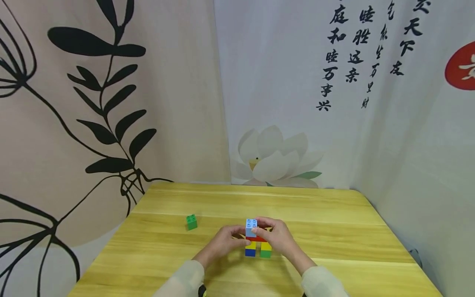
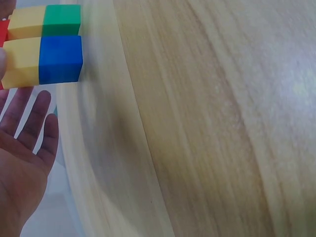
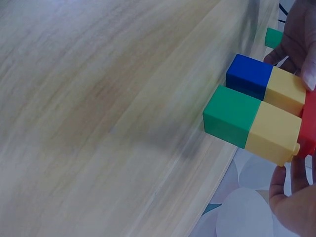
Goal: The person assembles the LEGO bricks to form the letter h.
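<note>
A small toy-brick structure stands upright between both hands. One leg has a blue brick under a yellow one; the other has a green brick under a yellow brick. Across the two legs lies a red brick. On its left end sits a light blue brick, pinched by my right hand from the right. My left hand grips the structure's left side, thumb by the red and yellow bricks. In the left wrist view, some of the left hand's fingers are extended.
A loose green brick lies on the wooden table, left of the structure. Printed curtains hang behind and beside the table. A dark cable shows past the table's right edge.
</note>
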Tool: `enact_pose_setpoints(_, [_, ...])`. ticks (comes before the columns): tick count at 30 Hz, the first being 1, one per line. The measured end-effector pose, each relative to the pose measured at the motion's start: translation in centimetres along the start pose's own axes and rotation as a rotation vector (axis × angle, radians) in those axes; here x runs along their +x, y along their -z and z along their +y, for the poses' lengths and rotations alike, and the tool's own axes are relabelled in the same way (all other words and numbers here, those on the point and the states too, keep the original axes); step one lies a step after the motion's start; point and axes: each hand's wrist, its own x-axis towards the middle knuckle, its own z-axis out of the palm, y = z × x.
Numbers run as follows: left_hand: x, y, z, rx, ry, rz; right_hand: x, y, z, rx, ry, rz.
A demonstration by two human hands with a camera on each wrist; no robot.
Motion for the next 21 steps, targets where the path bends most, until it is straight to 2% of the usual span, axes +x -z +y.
enact_pose_setpoints(12, [-0.05,0.03,0.09,0.019,-0.02,-0.003,0.17,-0.08,0.15,-0.009,-0.009,0.007])
enact_pose_setpoints(21, [-0.01,-0.07,-0.72,0.045,-0.063,-0.021,0.14,0.03,0.05,0.016,-0.007,0.005])
